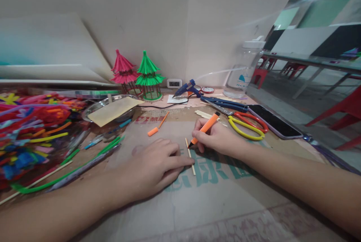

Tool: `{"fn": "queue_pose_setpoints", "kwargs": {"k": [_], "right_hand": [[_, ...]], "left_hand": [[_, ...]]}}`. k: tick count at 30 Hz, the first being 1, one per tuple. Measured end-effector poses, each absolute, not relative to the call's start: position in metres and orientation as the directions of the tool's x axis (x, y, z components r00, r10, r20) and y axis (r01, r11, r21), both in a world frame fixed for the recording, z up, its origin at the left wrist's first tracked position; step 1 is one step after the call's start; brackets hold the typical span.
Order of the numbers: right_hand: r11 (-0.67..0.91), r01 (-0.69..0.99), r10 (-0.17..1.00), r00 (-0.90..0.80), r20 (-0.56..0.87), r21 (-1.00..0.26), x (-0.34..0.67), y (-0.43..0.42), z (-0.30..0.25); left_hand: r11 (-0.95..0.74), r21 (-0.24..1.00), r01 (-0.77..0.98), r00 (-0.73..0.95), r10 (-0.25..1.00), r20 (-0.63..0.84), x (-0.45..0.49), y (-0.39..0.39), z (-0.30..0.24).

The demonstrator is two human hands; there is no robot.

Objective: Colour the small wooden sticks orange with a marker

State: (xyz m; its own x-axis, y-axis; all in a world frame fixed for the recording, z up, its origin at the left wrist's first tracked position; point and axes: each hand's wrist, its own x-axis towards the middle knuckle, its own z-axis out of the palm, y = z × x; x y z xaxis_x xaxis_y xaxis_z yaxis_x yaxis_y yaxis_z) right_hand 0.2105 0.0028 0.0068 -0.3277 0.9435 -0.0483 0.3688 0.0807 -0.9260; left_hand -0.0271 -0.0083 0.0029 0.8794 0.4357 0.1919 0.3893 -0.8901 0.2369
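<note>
My right hand is closed around an orange marker pen, its tip touching a thin wooden stick that lies on the cardboard sheet. My left hand rests palm down on the cardboard, its index finger pressing on the stick. The pen's orange cap lies a little farther back, beside another short stick.
A heap of coloured pipe cleaners fills the left. Yellow-and-red scissors, blue cutters, a phone, a blue glue gun and a clear bottle sit right. Pink and green pavilion models stand at the back wall.
</note>
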Motion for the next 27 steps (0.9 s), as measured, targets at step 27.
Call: {"fn": "queue_pose_setpoints", "kwargs": {"k": [27], "right_hand": [[0.065, 0.372, 0.944, -0.323, -0.064, -0.926, 0.2095, 0.0028, 0.0083]], "left_hand": [[-0.876, 0.281, 0.392, 0.876, 0.449, 0.177, -0.0260, -0.0087, 0.0068]]}}
